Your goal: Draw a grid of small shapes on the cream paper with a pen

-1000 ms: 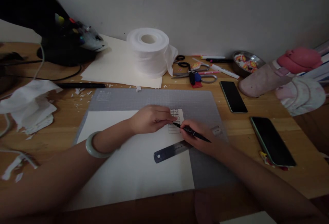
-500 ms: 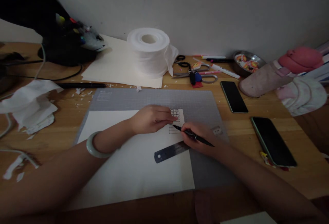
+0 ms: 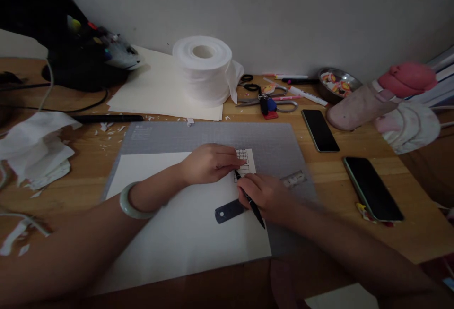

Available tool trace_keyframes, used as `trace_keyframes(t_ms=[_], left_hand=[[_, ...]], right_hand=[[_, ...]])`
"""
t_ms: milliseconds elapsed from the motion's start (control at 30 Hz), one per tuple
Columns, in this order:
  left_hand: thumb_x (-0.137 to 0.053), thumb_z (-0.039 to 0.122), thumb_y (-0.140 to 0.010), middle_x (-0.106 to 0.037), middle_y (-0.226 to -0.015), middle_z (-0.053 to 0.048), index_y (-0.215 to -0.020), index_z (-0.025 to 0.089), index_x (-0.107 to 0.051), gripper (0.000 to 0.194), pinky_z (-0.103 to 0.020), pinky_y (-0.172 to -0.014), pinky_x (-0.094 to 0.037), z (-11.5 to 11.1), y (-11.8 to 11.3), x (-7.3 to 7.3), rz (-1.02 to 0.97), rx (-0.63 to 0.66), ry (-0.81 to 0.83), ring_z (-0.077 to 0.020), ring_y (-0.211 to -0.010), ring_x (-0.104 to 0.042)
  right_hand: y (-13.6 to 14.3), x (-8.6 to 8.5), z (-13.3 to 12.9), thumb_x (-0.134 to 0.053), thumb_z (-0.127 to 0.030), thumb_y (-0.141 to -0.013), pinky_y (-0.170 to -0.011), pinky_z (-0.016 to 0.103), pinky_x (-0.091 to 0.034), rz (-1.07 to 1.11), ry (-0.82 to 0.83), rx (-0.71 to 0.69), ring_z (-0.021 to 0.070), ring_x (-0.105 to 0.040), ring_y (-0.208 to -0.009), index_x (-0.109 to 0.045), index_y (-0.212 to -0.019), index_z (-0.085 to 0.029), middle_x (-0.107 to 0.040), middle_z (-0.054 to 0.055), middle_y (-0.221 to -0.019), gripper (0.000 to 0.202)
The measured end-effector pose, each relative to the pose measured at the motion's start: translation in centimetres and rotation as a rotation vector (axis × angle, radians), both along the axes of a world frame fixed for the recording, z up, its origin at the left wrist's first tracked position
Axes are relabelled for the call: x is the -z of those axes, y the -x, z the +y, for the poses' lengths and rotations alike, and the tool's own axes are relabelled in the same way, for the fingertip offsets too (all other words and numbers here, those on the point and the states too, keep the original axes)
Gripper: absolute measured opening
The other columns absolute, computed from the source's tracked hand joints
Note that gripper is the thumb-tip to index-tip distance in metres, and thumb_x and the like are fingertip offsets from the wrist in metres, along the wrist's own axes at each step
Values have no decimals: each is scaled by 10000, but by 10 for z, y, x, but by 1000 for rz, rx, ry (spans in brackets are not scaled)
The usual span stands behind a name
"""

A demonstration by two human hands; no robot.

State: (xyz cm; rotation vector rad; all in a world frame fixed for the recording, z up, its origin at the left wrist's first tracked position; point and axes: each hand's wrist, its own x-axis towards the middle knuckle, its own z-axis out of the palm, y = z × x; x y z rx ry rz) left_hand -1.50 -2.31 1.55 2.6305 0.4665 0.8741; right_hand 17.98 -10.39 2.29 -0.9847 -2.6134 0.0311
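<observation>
**Slim black pen [image 3: 255, 209] at a small ink-drawn grid [image 3: 242, 167]**

Head view: the right hand [image 3: 264, 197] pinches the pen, its tip at the grid near the upper right corner of a large white paper sheet [image 3: 184, 233]. The left hand [image 3: 209, 163] lies on the sheet, fingers close together; whether they grip anything cannot be told. A flat metal ruler [image 3: 230, 211] passes beneath the right hand. A grey cutting mat [image 3: 273, 141] underlies the sheet
</observation>
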Motion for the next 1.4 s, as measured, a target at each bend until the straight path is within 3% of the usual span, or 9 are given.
trace_keyframes(t_ms=[567,767,1033,1133,1233,1400], left_hand=[[-481,221,-926,-671,-809,-61,-1019,159,-681,229,-222,-626,-470,0,1,2,18,0,48,-145,-725,-629],[-467,219,-930,-670,-796,-63,-1011,155,-683,239,-224,-622,-472,0,1,1,20,-6,42,-145,-718,-630],[-449,233,-939,-673,-784,-63,-999,162,-682,251,-213,-610,-464,-1,0,-1,11,-4,52,-136,-709,-630],[-458,224,-935,-676,-793,-66,-993,151,-681,241,-209,-588,-453,-1,0,-1,2,9,63,-131,-694,-625],[-479,207,-924,-675,-794,-67,-989,145,-683,223,-210,-587,-448,0,0,-2,3,14,71,-134,-695,-626],[-474,196,-920,-678,-790,-73,-1001,139,-682,230,-208,-596,-456,0,1,-2,16,31,105,-139,-712,-637]], right_hand=[[4,-1,-1,-421,-115,-833,-512,278,-301,-29,11,43,141,-516,-579,-524,-780,-167,-595,21,-679,127],[3,-5,-1,-363,-111,-840,-514,270,-340,-37,110,13,135,-504,-566,-498,-728,-174,-601,39,-692,186],[-4,-12,2,-381,-117,-828,-526,255,-359,106,165,7,123,-487,-547,-485,-737,-183,-591,27,-659,152],[-15,-18,13,-451,-160,-824,-550,240,-362,222,184,97,113,-495,-568,-502,-792,-191,-580,1,-656,68],[-25,-23,32,-476,-219,-834,-545,233,-349,375,311,297,106,-480,-567,-486,-781,-202,-542,-19,-647,57],[-20,-30,74,-459,-387,-859,-570,254,-345,456,567,322,117,-453,-573,-458,-695,-194,-478,-31,-596,253]])
